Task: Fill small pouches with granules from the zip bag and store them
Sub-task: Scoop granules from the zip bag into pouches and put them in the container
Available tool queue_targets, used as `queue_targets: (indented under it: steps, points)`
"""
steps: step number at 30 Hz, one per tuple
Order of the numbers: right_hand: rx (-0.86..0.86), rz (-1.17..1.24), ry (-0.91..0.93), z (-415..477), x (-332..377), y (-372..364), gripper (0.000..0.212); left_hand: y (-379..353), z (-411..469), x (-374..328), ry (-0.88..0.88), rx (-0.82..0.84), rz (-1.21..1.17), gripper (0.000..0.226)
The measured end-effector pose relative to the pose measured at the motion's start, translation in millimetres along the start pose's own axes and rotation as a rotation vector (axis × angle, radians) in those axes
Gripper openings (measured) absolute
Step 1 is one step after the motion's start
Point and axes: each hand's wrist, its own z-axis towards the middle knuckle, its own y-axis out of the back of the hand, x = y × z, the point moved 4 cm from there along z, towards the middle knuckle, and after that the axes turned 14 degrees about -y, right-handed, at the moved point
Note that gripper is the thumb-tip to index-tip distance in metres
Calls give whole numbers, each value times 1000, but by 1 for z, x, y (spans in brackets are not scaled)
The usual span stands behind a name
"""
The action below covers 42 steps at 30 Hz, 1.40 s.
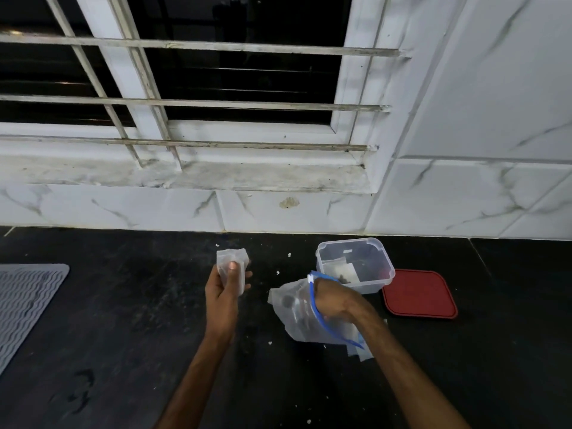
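Note:
My left hand (223,286) holds a small clear pouch (232,257) upright above the black counter, thumb pressed on its front, mouth spread open at the top. My right hand (329,297) is pushed inside the clear zip bag (297,317) with the blue zip strip; its fingers are hidden by the plastic. Dark granules show through the bag near the fingers. A clear plastic tub (356,264) stands just behind the right hand, with a pouch or two lying in it. Its red lid (419,294) lies flat to the right.
The black stone counter (123,351) carries scattered white crumbs. A grey ribbed mat (24,301) lies at the left edge. White marble tiles and a barred window sill rise directly behind the work area. A few flat empty pouches (360,352) lie under the zip bag.

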Motion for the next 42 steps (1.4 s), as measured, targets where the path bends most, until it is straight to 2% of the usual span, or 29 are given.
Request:
queue_targets:
  steps: [6,11,19,26,31,36,38,42]
  points:
    - [-20,223,90,7,46,7,28,-3,9,-13,-25,-16,-15,28]
    - [-51,365,150,-4,48,-9,21,10,8,-20,-40,-46,-14,24]
    - [-102,407,-2,-36,-5,-19,25,6,-5,-22,-67,35,26,22]
    - [-14,500,-116,-44,-58,-21,17,-19,-12,-25,-69,107,-25,25]
    - [10,529,-188,-40,-93,-46,22,-27,-18,-21,-60,125,-36,32]
    - [64,682,-286,-35,-95,-66,21,-24,-21,-17,-56,113,-11,34]
    - [32,717,-257,-31,-81,-62,21,-23,-20,-17,-61,106,-6,35]
    - [-92,695,-72,-15,-32,-38,22,-22,-13,-25,-80,77,-13,33]
